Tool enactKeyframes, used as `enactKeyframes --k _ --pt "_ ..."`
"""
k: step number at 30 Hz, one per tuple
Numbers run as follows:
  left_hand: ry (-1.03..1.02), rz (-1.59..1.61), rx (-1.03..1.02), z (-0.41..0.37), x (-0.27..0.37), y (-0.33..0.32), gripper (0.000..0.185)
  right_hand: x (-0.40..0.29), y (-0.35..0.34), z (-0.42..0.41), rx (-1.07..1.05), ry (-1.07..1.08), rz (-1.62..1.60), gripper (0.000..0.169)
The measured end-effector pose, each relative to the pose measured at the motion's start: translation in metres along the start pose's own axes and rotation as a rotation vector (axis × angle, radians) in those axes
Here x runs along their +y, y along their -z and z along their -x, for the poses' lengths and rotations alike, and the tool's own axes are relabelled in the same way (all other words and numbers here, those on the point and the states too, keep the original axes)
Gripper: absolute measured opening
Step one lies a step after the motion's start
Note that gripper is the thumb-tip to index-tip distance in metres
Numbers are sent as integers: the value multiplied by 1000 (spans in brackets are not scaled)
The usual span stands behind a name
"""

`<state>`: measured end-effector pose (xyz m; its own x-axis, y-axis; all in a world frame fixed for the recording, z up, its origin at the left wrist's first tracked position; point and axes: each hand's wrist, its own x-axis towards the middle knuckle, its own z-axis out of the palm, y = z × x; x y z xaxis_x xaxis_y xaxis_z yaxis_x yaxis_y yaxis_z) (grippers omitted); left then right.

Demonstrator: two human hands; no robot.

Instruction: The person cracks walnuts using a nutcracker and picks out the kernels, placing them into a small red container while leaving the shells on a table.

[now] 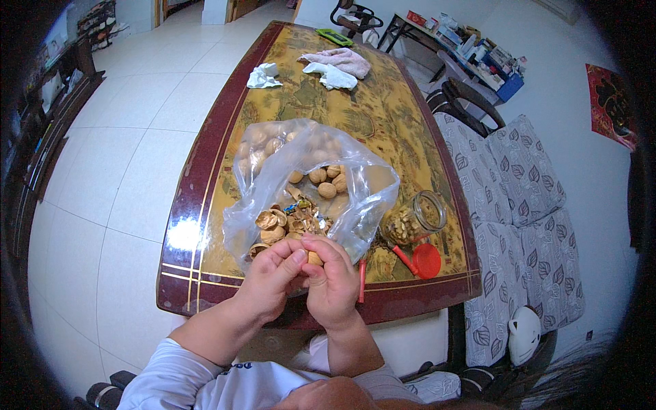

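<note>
My left hand and my right hand meet above the table's near edge, pinching a walnut between their fingers. The fingers cover most of it, so whether its shell is cracked cannot be seen. Just beyond them lies an open clear plastic bag. Cracked walnut shells are heaped in its near part, with bits of coloured wrapper among them. Whole walnuts sit deeper inside, and more show through the plastic. To the right, a glass jar lies tilted, holding walnut kernels.
Beside the jar are a red round lid, a red handle and another red handle. Crumpled tissues, a pink towel and a green-edged object lie farther up the table. A cushioned sofa stands at right.
</note>
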<state>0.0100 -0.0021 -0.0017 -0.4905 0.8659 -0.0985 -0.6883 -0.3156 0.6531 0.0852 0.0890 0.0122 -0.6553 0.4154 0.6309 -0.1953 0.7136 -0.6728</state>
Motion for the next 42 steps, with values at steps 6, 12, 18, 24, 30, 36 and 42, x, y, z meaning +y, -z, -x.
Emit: enactKeyframes --k 6,12,18,24,30,36,42 --pt "31 115 7 2 -10 1 27 2 -5 8 73 -98 124 20" --pt "94 183 92 0 -5 -7 31 -3 -9 6 149 -493 -370 25" --pt "126 295 86 -2 5 -11 29 15 -5 -1 149 -548 -757 35" --pt "106 358 76 -2 7 -11 29 16 -3 -3 161 -595 -974 37" --pt "178 371 89 -4 9 -5 29 15 2 -4 130 -644 -1117 36" --pt "224 236 115 -2 6 -7 25 18 1 1 3 -680 -1103 41" --pt "104 247 177 -2 5 -6 23 13 -3 -2 65 -506 -760 32"
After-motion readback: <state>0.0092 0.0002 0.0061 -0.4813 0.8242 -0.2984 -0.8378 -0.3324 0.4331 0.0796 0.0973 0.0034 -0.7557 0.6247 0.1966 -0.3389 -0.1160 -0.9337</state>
